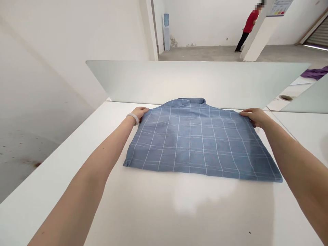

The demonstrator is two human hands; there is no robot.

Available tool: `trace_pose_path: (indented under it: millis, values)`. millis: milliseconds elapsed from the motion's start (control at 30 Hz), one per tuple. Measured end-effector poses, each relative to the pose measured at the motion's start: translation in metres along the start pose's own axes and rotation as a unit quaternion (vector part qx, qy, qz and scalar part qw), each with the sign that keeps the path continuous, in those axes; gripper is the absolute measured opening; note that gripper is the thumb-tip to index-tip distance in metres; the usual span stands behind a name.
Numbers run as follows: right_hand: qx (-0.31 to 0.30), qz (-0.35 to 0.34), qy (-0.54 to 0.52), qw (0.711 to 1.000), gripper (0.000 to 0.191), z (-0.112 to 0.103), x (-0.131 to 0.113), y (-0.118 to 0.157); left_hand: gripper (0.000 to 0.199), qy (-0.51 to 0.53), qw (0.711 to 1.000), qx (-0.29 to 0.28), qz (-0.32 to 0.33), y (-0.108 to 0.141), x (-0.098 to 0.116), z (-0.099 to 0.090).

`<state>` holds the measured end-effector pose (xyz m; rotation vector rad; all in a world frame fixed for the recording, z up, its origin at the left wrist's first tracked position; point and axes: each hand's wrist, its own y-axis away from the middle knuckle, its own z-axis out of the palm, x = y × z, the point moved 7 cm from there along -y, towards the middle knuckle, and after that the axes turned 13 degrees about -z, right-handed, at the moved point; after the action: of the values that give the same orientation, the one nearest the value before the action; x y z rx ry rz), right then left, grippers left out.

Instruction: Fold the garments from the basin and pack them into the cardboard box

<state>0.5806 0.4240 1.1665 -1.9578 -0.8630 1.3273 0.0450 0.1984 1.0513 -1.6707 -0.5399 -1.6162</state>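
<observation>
A blue shirt (pixel 191 140) with a white check pattern is spread between my two hands, its collar at the far side by the glass panel. Its lower edge runs straight across, nearest to me. My left hand (pixel 140 112) pinches the left shoulder corner, thumb on top and fingers partly hidden beneath the cloth. At the opposite shoulder corner, my right hand (pixel 253 115) grips the fabric the same way. A pale band circles my left wrist. Sleeves are not visible from here.
The white table (pixel 179 208) lies under the shirt, with a frosted glass panel (pixel 194 82) along its back. Beyond stand a water dispenser (pixel 166 34), a pillar (pixel 261 37) and a person in red (pixel 249 25). Purple cloth (pixel 315 73) lies at the far right.
</observation>
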Motion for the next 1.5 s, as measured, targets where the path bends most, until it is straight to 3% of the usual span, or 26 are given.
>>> trace_pose_path:
  millis: [100,233,400,533,667,767,867,1033,1133,1333,1500]
  values:
    - [-0.035,0.064,0.02,0.997,0.042,0.001,0.011,0.002,0.042,0.001,1.0,-0.003,-0.008,0.002,-0.002,-0.005]
    - [0.001,0.045,0.048,0.998,0.044,-0.002,0.008,0.003,0.044,-0.08,0.994,0.062,0.037,0.014,0.004,-0.007]
    - [0.007,-0.044,0.226,0.973,0.053,-0.005,-0.01,0.006,0.055,-0.18,0.972,0.138,0.066,0.037,0.014,-0.008]
    - [-0.011,-0.075,0.3,0.951,0.051,-0.012,-0.019,0.018,0.066,-0.259,0.954,0.132,0.073,0.061,0.013,-0.01]
    - [-0.053,-0.011,0.265,0.963,0.05,-0.025,-0.009,0.045,0.08,-0.342,0.932,0.106,0.059,0.096,-0.001,-0.021]
    - [-0.081,0.04,0.161,0.983,0.051,-0.033,0.0,0.076,0.088,-0.325,0.945,0.037,0.019,0.13,-0.022,-0.029]
    - [-0.116,0.053,0.152,0.98,0.057,-0.036,0.001,0.113,0.09,-0.318,0.948,-0.011,-0.002,0.165,-0.043,-0.033]
    - [-0.154,-0.017,0.269,0.95,0.072,-0.028,-0.016,0.179,0.073,-0.399,0.914,0.044,0.053,0.204,-0.061,-0.025]
    - [-0.148,-0.045,0.273,0.95,0.071,-0.027,-0.02,0.218,0.067,-0.391,0.916,0.043,0.076,0.227,-0.072,-0.021]
    - [-0.117,-0.056,0.243,0.961,0.07,-0.067,0.013,0.31,0.066,-0.311,0.946,-0.008,0.09,0.31,-0.125,-0.042]
    - [-0.135,-0.083,0.279,0.947,0.072,-0.102,0.048,0.37,0.066,-0.263,0.961,-0.035,0.081,0.382,-0.176,-0.056]
